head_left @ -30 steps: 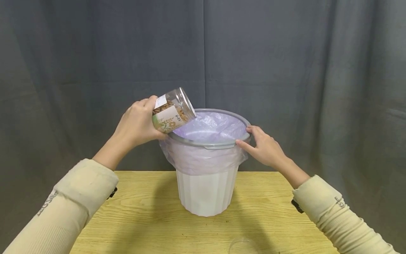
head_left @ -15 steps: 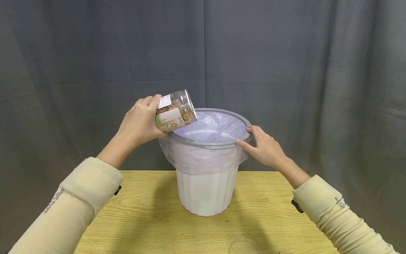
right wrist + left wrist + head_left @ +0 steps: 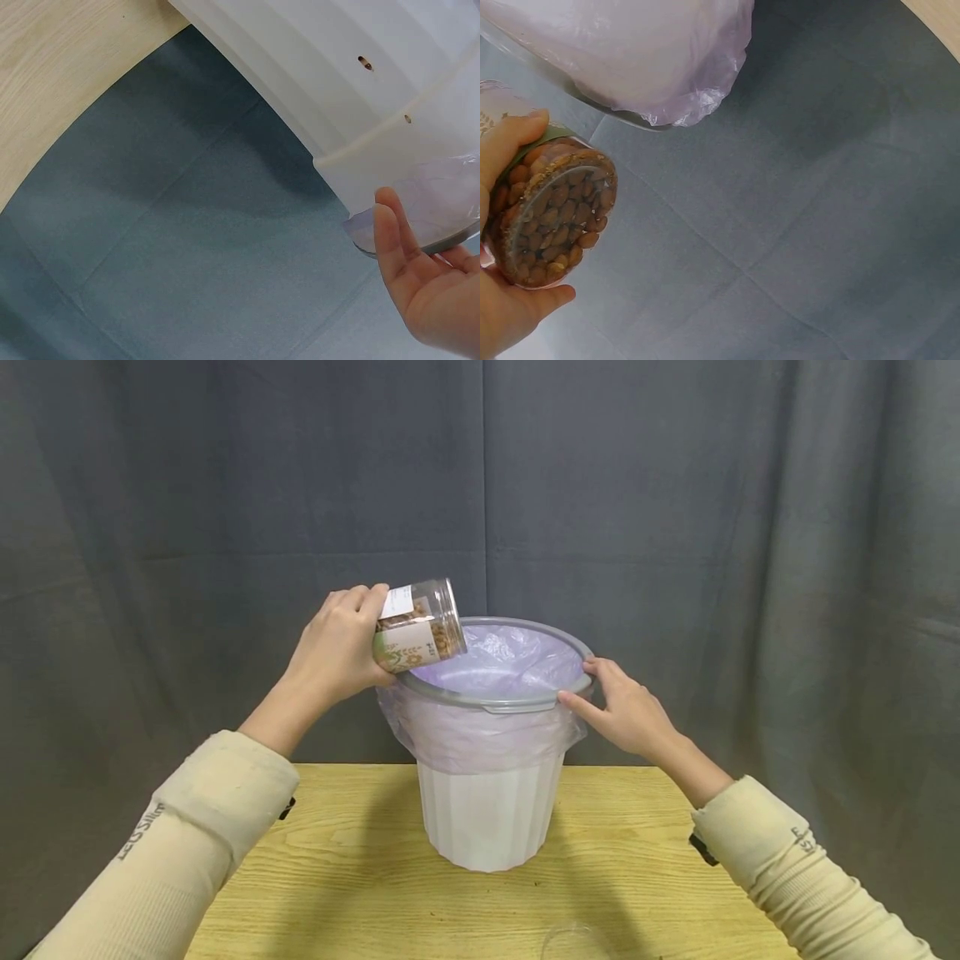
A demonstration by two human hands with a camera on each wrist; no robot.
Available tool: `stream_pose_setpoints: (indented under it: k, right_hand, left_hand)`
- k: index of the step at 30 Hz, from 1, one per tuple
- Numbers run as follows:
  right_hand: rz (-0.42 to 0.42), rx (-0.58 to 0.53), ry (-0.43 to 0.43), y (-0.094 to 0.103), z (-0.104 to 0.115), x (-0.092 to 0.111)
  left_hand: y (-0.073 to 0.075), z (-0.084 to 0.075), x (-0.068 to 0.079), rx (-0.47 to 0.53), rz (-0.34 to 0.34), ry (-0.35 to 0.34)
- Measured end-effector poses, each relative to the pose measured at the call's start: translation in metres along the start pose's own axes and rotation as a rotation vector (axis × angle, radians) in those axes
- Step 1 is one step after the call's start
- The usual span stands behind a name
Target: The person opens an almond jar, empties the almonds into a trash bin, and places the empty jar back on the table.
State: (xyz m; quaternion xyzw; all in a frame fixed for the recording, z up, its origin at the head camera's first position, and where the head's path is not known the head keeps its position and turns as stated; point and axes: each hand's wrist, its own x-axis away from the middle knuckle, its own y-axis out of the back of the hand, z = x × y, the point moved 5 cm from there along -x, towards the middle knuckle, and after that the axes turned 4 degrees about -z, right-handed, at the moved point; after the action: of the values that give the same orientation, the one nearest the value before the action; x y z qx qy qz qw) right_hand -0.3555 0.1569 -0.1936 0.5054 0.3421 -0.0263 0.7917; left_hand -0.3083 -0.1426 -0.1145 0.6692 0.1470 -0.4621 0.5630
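In the head view my left hand (image 3: 335, 643) grips a clear jar (image 3: 420, 627) with a printed paper label. The jar lies tilted, nearly sideways, its open mouth low over the left rim of a white trash can (image 3: 491, 814). Almonds (image 3: 562, 217) show packed against the jar's base in the left wrist view, fingers and thumb curled round its sides. A pale purple trash bag (image 3: 502, 652) lines the can and folds over its grey rim. My right hand (image 3: 626, 706) holds that rim on the right, some fingers against the outside of the bag.
The can stands on a yellow wood-grain table (image 3: 337, 860). A clear round lid (image 3: 576, 941) lies at the near edge of view. A few small dark crumbs are on the tabletop. A grey curtain (image 3: 675, 527) hangs behind.
My left hand has moved slightly right with the jar, and the jar's tilt has changed a little. Its mouth has dropped slightly. My right hand and the can look unmoved.
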Motion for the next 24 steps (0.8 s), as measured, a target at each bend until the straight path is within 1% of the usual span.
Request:
stream_pose_setpoints:
  k: [10,17,24]
  right_hand:
    - [-0.002,0.002,0.001,-0.0011,0.0002,0.0004]
    - [-0.005,0.001,0.006,-0.0002,0.0011,-0.0002]
    - [-0.013,-0.007,0.019,0.0007,0.0017,0.0010]
  left_hand:
    - [-0.0034,-0.0014,0.0002,-0.060,-0.047,-0.047]
    - [-0.0039,-0.0049,-0.0010,-0.082,-0.041,-0.052]
    - [-0.0064,-0.0089,-0.0001,-0.132,-0.057,-0.067]
